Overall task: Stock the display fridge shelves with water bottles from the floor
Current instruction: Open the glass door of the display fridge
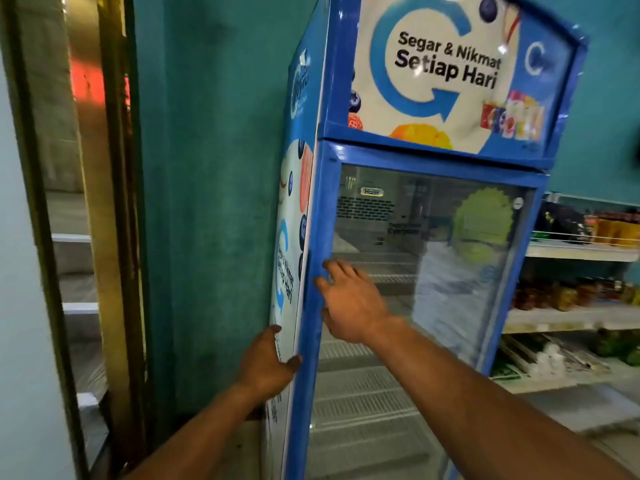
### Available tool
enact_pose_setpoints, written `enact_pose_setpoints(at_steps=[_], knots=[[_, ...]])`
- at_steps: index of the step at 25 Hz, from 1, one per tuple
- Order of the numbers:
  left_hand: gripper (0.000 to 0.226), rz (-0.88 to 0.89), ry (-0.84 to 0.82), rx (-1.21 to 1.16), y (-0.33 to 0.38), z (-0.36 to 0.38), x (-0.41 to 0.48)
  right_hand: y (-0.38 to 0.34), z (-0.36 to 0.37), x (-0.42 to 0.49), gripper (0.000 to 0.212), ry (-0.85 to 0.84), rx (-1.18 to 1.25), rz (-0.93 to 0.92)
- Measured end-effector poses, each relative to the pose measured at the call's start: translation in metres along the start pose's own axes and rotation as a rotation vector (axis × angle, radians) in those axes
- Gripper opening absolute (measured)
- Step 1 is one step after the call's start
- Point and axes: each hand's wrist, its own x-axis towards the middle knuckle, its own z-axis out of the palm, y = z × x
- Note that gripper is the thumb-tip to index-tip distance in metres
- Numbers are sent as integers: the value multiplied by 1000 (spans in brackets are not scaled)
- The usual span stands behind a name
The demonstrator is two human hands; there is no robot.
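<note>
Left wall, stairwell: no task items. Left hand flat on the display fridge side panel at the front corner, fingers spread, grasping nothing. Right hand open, fingertips touching the blue door frame at its left edge; no grip seen. Glass door appears closed. Wire shelves inside look empty. Water bottles: 0 in view, floor stock out of frame. Progress est.: start; door opening and all stocking left. Right: shop shelving w/ goods.
</note>
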Motion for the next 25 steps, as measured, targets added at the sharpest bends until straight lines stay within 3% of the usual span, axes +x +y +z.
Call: enact_pose_setpoints(at_steps=[2,6,10,13,20,25], knots=[[85,-45,12,-42,-5,24,19,11,24,23,64,55,-164,-125],[94,-86,-1,-96,-14,64,50,22,62,58,36,166,-325,-321],[57,-75,63,-121,-11,86,66,29,78,77,21,316,-302,-412],[53,-78,103,-93,-16,90,72,27,79,79,31,352,-277,-410],[55,-58,20,-14,-18,82,75,13,65,69,29,210,-319,-307],[61,-43,-36,-153,-20,90,30,13,41,20,22,272,-219,-330]])
